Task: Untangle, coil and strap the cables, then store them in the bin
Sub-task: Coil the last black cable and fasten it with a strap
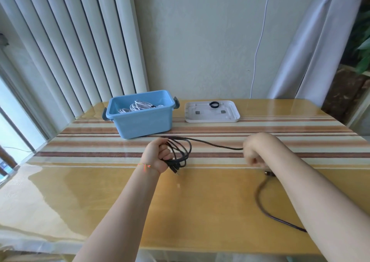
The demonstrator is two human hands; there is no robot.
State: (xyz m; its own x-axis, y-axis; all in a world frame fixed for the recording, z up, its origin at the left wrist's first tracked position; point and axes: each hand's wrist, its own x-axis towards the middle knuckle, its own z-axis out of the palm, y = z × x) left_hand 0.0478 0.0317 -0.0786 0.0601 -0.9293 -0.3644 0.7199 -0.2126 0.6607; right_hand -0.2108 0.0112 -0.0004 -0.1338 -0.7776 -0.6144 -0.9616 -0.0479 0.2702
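My left hand (160, 154) grips several loops of a black cable (181, 151) above the table, with a plug end hanging below the fist. One strand runs right from the coil to my right hand (255, 151), whose curled fingers pinch it; the hand is blurred. The cable's loose tail (260, 199) curves on the table under my right forearm, near a plug end. The blue bin (140, 119) stands behind my left hand and holds a coiled white cable (138, 105). A black strap ring (214, 104) lies on the white lid (230, 117) to the bin's right.
The table (200, 211) is glossy yellow wood with a striped runner across its middle. Vertical blinds stand at the back left, a curtain at the back right. A thin white cord (258, 47) hangs down the wall behind the lid.
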